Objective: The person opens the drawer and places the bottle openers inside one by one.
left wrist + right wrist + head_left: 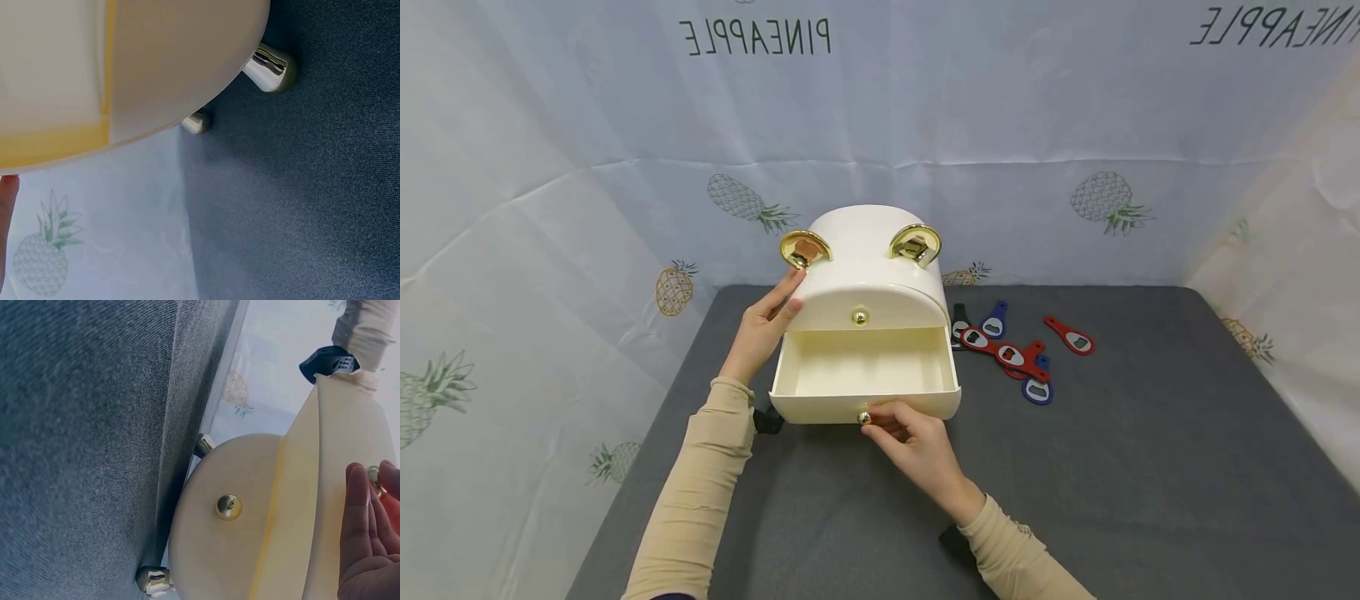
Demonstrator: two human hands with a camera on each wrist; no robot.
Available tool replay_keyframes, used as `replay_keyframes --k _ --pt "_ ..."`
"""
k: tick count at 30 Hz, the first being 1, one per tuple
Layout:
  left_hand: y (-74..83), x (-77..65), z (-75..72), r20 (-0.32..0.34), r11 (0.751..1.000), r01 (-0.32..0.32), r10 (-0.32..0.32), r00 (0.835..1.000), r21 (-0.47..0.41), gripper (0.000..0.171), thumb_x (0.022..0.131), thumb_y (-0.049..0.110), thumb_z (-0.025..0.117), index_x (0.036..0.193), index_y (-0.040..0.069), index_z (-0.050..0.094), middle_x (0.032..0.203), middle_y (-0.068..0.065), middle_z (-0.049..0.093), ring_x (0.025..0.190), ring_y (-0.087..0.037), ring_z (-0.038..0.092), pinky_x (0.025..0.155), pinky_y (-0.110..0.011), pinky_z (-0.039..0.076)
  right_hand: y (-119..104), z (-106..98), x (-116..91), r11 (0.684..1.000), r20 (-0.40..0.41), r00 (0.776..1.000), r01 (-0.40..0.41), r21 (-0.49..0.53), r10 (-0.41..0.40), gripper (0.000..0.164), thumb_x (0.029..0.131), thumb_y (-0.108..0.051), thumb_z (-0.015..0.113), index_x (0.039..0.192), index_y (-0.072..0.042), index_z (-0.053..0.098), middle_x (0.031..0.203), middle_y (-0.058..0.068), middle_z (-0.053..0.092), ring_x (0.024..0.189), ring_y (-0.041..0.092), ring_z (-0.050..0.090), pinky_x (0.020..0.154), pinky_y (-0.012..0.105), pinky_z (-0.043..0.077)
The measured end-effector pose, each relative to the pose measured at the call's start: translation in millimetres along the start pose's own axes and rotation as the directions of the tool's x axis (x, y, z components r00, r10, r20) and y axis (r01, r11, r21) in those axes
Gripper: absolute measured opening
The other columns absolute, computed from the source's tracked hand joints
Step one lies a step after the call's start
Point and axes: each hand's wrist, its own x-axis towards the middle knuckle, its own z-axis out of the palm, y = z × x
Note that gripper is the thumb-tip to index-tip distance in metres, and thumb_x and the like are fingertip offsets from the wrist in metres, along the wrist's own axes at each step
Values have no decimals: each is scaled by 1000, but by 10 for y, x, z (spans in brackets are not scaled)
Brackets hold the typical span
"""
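A cream-white, rounded drawer box (868, 242) with two gold bell-like pieces on top stands on the table. One drawer (865, 367) is pulled out and its inside is bare. My right hand (917, 446) pinches the gold knob (864, 417) on that drawer's front between thumb and fingers; the right wrist view shows the same grip. Against the box's left side rests my left hand (760, 329), its fingers extended just below the left gold piece. Only a finger (7, 212) of it shows in the left wrist view. Another gold knob (229, 507) sits on the front below the drawer.
Several red, blue and black bottle openers (1011, 357) lie in a loose pile right of the box, some overlapping. A single red bottle opener (1071, 336) lies farther right. Short gold feet (272, 67) hold the box above the dark table (1112, 500). Behind hangs a pineapple-print curtain (1000, 100).
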Motion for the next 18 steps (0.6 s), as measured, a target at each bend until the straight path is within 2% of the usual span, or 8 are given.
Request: replay_keyframes --k 4,10,18 --pt "-6 -1 1 -9 1000 5 -5 1000 15 45 87 36 50 130 39 38 144 17 22 135 -11 22 108 -38 29 0 -5 -7 1000 13 1000 -9 4 9 20 77 -15 66 96 -11 63 81 4 69 68 7 64 57 9 49" --pt "-14 -1 3 -3 1000 -7 7 1000 12 45 88 35 49 131 38 37 144 16 21 135 -11 20 108 -38 28 -49 -47 1 1000 1 1000 2 -16 -2 22 76 -15 68 97 -12 64 80 0 68 67 1 62 56 8 48" --pt "-11 3 14 -8 1000 -11 11 1000 1 45 87 35 50 131 36 38 145 14 22 135 -11 21 108 -37 28 -94 -233 35 995 -78 993 91 -35 -93 29 70 -4 71 97 -6 63 72 5 68 59 4 60 53 9 48"
